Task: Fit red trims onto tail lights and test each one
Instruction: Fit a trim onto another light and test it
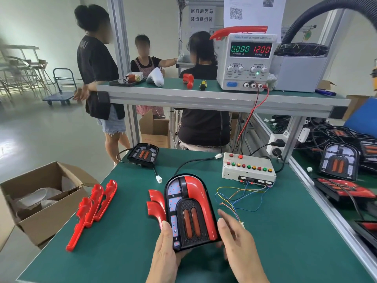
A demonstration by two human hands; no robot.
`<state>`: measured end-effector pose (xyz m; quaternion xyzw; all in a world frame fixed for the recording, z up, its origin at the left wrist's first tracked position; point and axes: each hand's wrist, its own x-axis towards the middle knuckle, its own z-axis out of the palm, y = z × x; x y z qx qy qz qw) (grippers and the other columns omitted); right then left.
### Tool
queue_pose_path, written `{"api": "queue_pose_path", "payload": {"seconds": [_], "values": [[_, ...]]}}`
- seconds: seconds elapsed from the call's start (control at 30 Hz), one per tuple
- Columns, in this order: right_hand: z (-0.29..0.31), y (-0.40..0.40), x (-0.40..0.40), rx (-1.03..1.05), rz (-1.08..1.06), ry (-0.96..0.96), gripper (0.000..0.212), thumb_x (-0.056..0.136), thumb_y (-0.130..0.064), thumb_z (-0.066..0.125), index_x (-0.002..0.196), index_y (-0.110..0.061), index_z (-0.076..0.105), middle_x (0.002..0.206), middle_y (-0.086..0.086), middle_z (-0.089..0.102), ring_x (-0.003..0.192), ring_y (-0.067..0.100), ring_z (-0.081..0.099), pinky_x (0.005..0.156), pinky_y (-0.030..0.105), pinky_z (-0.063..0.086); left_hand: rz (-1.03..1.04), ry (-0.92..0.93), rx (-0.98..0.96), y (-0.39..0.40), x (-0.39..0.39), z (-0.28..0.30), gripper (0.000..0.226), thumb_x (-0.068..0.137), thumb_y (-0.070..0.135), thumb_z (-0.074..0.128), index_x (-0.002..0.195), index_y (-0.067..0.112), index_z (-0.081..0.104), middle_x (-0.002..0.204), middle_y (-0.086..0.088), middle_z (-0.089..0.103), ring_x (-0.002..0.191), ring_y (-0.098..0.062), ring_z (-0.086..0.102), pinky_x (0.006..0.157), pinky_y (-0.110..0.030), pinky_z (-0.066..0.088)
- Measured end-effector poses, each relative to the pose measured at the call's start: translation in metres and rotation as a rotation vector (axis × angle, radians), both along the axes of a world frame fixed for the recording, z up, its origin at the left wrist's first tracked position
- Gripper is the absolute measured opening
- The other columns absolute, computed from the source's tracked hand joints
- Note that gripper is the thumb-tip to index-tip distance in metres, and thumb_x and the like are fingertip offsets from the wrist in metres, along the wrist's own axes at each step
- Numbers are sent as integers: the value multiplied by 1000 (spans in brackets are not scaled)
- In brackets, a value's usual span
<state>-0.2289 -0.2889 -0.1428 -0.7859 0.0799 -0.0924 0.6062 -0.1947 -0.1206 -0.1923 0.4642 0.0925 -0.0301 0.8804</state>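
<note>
One half of the tail light (190,213) already wears a red trim (201,199) — the right side — while its left side shows bare grey board. The light sits low on the green desk (114,252), its long axis running away from the person, rounded top at the far end. The left hand (166,248) holds it at the near left corner, thumb lying up along the edge and fingers curled under. The right hand (234,233) hovers just beside the right edge, fingers spread and loose, holding nothing; it is blurred.

Two loose curved trims (156,205) lie touching the light's left edge, just beyond the left thumb — so the piece for the bare side is nearer the left hand, which is occupied. My judgement: the free right hand would have to cross over the light to fetch one, or the hands swap roles.
</note>
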Motion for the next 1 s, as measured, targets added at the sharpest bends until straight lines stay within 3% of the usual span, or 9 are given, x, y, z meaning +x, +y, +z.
{"api": "queue_pose_path", "payload": {"seconds": [0.13,0.23,0.3,0.4,0.57,0.67,0.8,0.9,1.0], "values": [[-8,9,3,289,94,38,21,100,-23,59,115,-19,72,80,8,76,54,23,63,46,30,51,-25,20,40,-3,-6,10,70,79,61,53,126,10,67,116,-15,74,104,-32,73,74,-40,62],[-14,10,3,367,57,34,20,99,-13,61,107,-19,78,81,14,77,55,25,65,50,31,57,-90,10,211,1,-17,20,75,77,66,55,135,18,64,130,-1,68,122,-23,64,108,-45,46],[-18,7,3,411,35,34,25,100,-12,60,102,-25,82,87,13,78,66,22,71,55,33,60,-103,-26,447,6,-20,26,61,84,63,54,138,35,60,136,20,58,129,-1,51,118,-26,31],[-21,3,4,454,21,14,23,94,-22,64,102,-35,82,95,9,80,81,18,75,63,36,62,-47,-207,678,13,-17,48,28,90,48,51,108,63,67,111,35,69,104,21,58,87,0,38],[-24,4,3,439,47,0,21,91,-17,68,105,-25,82,92,12,79,80,18,75,63,35,62,107,-253,739,30,17,79,45,85,66,62,120,39,61,105,25,71,100,4,65,96,-31,50],[-30,3,5,422,31,6,23,94,-5,67,108,-18,79,92,14,78,79,19,75,62,35,62,-34,-289,999,33,57,112,52,86,66,64,129,40,52,114,19,66,94,10,63,83,-18,47],[-30,4,5,429,26,-4,24,93,-3,68,110,-18,78,97,11,79,85,22,75,65,37,63,-503,-323,1367,29,103,145,65,65,88,61,106,38,68,97,13,72,93,-8,68,92,-34,53],[-32,3,6,431,6,-11,25,92,-5,70,112,-18,77,100,8,79,92,27,75,69,41,64,-672,-325,1461,22,119,147,71,54,92,67,84,28,69,78,12,69,76,-11,64,78,-33,51],[-32,3,7,434,8,2,25,93,-7,70,114,-18,76,98,7,79,88,20,75,68,38,64,-673,-286,1388,19,123,138,80,49,91,71,85,19,66,73,8,66,66,-10,59,72,-33,49]]}}
